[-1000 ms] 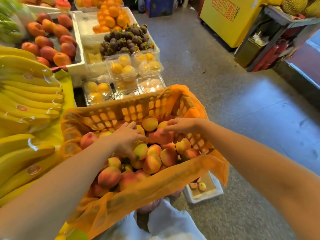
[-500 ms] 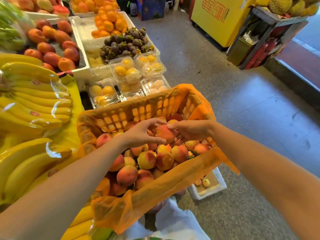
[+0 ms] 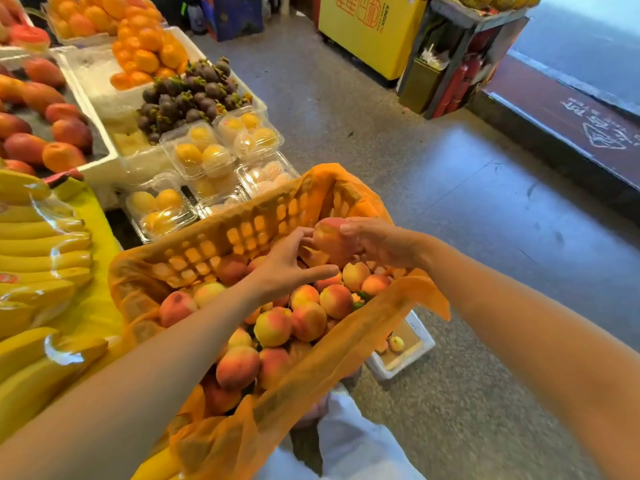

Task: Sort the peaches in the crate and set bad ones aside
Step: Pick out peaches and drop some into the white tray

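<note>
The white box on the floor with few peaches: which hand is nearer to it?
Right. The right hand is above the crate's right end, over the white box side; the left hand is further left.

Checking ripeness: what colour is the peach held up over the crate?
Pinkish red with a pale yellow patch; the peach shows in the head view, in the right hand.

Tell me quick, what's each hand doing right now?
Left hand: open, fingers spread, holding nothing.
Right hand: closed on a peach lifted above the crate.
</note>
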The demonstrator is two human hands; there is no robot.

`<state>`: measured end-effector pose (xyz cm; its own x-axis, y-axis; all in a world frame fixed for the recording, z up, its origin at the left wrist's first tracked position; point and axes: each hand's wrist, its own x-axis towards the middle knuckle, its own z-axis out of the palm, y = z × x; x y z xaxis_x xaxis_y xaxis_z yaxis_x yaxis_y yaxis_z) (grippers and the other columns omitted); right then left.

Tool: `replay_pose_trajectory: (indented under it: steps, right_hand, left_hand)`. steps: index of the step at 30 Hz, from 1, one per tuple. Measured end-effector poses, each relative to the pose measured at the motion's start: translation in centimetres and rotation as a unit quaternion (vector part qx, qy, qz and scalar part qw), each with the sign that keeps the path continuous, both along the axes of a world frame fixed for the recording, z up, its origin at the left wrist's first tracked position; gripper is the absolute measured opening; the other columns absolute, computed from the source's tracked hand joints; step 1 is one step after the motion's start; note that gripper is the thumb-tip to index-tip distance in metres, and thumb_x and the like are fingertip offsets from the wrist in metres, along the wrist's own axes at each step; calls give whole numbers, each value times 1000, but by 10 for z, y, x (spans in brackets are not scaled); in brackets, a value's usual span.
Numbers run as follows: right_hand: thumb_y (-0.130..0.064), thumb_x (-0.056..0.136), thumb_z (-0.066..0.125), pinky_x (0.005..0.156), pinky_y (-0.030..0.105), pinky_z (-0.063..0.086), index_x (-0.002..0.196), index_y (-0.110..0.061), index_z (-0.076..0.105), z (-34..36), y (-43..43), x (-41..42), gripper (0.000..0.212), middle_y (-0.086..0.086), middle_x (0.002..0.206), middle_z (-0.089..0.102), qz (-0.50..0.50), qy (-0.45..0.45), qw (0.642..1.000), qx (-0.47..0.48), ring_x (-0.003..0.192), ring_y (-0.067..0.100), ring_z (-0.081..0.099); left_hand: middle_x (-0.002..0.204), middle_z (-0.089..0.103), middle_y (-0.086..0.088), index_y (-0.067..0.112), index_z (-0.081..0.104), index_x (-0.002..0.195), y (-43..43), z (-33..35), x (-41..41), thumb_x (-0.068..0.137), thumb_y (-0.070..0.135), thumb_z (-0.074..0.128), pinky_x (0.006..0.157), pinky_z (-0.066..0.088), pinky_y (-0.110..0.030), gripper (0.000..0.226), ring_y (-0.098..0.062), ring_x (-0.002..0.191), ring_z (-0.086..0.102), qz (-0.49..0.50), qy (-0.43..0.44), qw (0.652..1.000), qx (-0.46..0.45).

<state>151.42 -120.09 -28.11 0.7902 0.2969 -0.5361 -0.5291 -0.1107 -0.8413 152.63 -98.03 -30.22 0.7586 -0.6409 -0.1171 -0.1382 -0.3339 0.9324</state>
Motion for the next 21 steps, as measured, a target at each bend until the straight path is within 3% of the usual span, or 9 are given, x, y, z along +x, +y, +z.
replay_pose_trajectory:
  steps: [3, 6, 8, 11, 14, 17, 19, 21]
  right_hand:
    - [-49, 77, 61, 67, 26, 56, 138, -19, 48, 10, -35, -18, 69, 11, 118, 65, -88, -10, 996, 32, 87, 14, 69]
    - [-52, 75, 62, 88, 37, 51, 136, -26, 51, 11, -73, -40, 67, 18, 133, 58, -141, -32, 989, 26, 103, 27, 59]
    - [-51, 76, 59, 87, 36, 51, 129, -31, 56, 8, -97, -57, 56, 18, 136, 55, -161, -42, 986, 18, 103, 28, 58]
    - [-54, 73, 65, 77, 30, 54, 122, -30, 60, -3, -135, -79, 55, 16, 127, 59, -164, -41, 986, 17, 90, 22, 67]
    - [-47, 81, 64, 73, 27, 55, 118, -26, 60, -17, -171, -94, 43, 11, 114, 64, -153, -42, 987, 21, 80, 20, 70]
    - [-40, 88, 59, 79, 29, 53, 126, -21, 57, -29, -206, -106, 42, 10, 112, 65, -135, -33, 989, 50, 82, 21, 69]
    - [-37, 90, 58, 81, 28, 54, 131, -15, 53, -36, -229, -116, 47, 11, 112, 65, -130, -22, 989, 60, 85, 21, 69]
    - [-33, 93, 58, 81, 28, 53, 124, -16, 55, -45, -252, -125, 36, 10, 109, 66, -136, -19, 989, 51, 86, 20, 69]
  left_hand:
    - [113, 60, -1, 17, 55, 121, -44, 1, -13, 66, 62, 67, 86, 47, -28, 73, -12, 102, 56, -63, -70, 995, 31]
    - [121, 56, -3, 17, 50, 131, -92, -3, -33, 67, 64, 68, 99, 41, -34, 82, -16, 117, 49, -103, -101, 987, 76]
    - [124, 50, -6, 17, 41, 137, -119, -8, -49, 63, 64, 67, 103, 37, -37, 92, -21, 123, 44, -119, -110, 978, 129]
    - [119, 44, -8, 24, 37, 139, -146, -11, -67, 61, 55, 61, 100, 40, -39, 88, -27, 117, 48, -62, -120, 973, 190]
    - [110, 41, -5, 28, 44, 132, -165, -9, -77, 67, 38, 71, 85, 44, -33, 70, -30, 105, 54, 29, -146, 967, 205]
    - [116, 38, -9, 26, 49, 129, -185, -7, -88, 70, 36, 74, 85, 44, -37, 66, -32, 108, 49, 83, -197, 929, 302]
    - [127, 38, -17, 19, 60, 118, -201, -10, -96, 66, 30, 75, 97, 41, -44, 54, -37, 117, 40, 128, -306, 879, 344]
    - [132, 43, -18, 17, 67, 100, -222, -18, -109, 64, 19, 72, 103, 33, -48, 37, -39, 125, 33, 132, -418, 827, 354]
